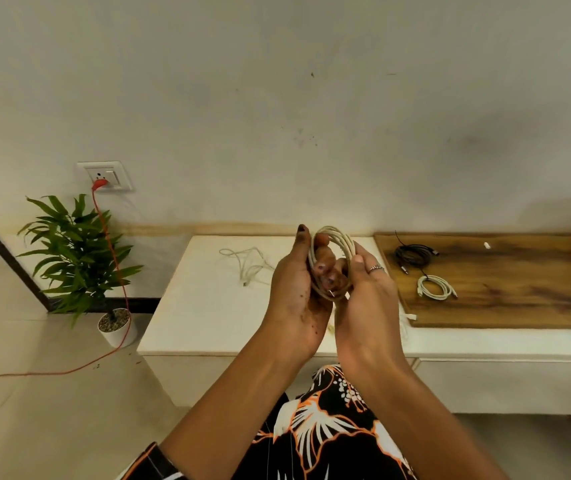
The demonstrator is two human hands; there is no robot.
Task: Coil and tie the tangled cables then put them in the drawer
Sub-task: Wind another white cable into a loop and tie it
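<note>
Both hands grip coiled white cable (333, 244) between them.

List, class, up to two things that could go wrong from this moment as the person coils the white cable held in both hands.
1. The white cable coil is held only by the left hand and right hand, with no tie visible; loosening the grip could let it spring open.
2. The loose white cable on the white cabinet lies uncoiled and might tangle.
</note>
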